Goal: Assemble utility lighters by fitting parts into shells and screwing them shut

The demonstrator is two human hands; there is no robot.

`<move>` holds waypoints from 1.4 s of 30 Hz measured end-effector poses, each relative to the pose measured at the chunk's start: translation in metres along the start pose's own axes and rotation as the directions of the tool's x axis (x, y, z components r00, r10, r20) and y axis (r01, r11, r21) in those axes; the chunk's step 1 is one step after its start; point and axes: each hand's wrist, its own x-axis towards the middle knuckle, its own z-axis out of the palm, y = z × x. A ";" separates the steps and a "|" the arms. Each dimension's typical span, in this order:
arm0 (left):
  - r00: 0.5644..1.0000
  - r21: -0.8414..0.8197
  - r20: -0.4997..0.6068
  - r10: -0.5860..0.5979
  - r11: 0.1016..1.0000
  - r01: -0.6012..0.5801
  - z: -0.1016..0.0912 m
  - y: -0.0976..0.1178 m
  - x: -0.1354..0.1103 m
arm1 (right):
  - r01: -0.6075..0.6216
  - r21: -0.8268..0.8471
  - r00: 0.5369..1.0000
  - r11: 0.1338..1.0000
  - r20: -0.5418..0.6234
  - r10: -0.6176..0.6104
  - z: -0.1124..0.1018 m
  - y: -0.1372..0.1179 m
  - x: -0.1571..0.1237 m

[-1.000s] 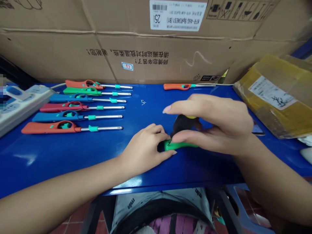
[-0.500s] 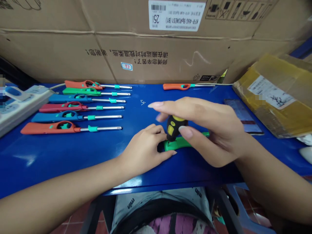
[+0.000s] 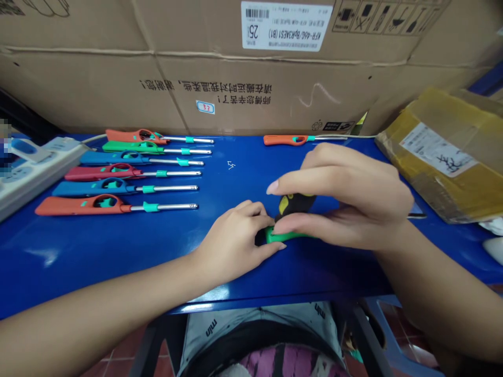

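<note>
A green stick lighter [image 3: 283, 235] lies on the blue table [image 3: 118, 246] near its front edge. My left hand [image 3: 234, 242] is closed on the lighter's left end and presses it to the table. My right hand [image 3: 349, 196] is wrapped round a short black and yellow screwdriver [image 3: 293, 203] that stands upright, tip down on the green lighter. My right palm hides most of the lighter's body.
Several stick lighters [image 3: 118, 170] in red, green and blue lie in a row at the left. One orange lighter [image 3: 298, 139] lies at the back. A white power strip [image 3: 27, 165] sits far left, cardboard boxes [image 3: 236, 68] behind, a yellow parcel [image 3: 444, 152] right.
My right hand turned on the screwdriver: its fingers spread and lifted half a second ago, then closed over the handle again. The left hand and the green lighter stayed put.
</note>
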 end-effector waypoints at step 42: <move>1.000 -0.015 0.018 0.014 1.000 -0.014 0.001 -0.003 -0.001 | -0.041 -0.023 0.999 0.999 0.013 0.041 -0.002 -0.001 0.000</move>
